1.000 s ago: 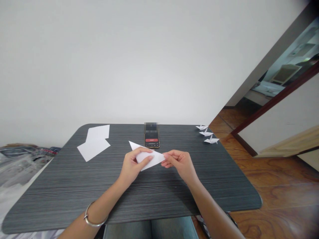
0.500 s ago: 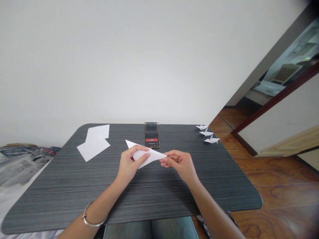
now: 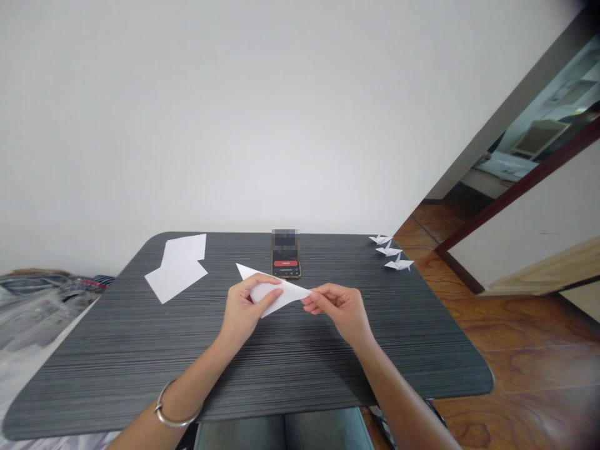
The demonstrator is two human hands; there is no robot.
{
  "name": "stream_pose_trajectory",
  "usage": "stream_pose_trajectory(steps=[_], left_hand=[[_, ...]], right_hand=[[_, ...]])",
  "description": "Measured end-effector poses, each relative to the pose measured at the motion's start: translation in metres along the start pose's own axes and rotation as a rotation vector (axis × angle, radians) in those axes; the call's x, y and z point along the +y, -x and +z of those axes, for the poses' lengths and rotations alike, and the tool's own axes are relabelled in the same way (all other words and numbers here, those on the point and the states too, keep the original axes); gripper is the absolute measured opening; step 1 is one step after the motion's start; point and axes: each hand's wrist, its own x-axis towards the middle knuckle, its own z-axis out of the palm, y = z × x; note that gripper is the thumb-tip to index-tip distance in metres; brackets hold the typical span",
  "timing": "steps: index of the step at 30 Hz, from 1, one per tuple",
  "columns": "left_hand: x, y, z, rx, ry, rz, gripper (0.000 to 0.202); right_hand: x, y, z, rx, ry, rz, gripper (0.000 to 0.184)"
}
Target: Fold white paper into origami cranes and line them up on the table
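Note:
A white paper folded into a long triangle (image 3: 276, 290) is held just above the dark striped table (image 3: 262, 356). My left hand (image 3: 244, 309) grips its middle, thumb on top and fingers under it. My right hand (image 3: 338, 307) pinches the paper's right tip between thumb and fingers. The triangle's far corner points left and away from me. A silver bracelet sits on my left wrist.
A phone (image 3: 285, 258) with a lit screen lies behind the paper. Two flat white sheets (image 3: 178, 269) lie at the far left. Three small folded paper cranes (image 3: 390, 251) stand along the far right edge. Crumpled fabric lies left of the table; wooden floor and a doorway are right.
The folded triangle has lifted slightly and shifted a little left; my left hand rose with it. My right hand kept its pinch on the right tip.

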Motion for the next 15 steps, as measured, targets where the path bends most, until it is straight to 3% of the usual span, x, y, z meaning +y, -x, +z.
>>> stream_pose_trajectory(steps=[15], left_hand=[[0.0016,-0.0008,-0.0014,0.0,-0.024,0.01,0.01]], right_hand=[[-0.0041,-0.0012,-0.0048,-0.06,-0.06,0.061,0.027]])
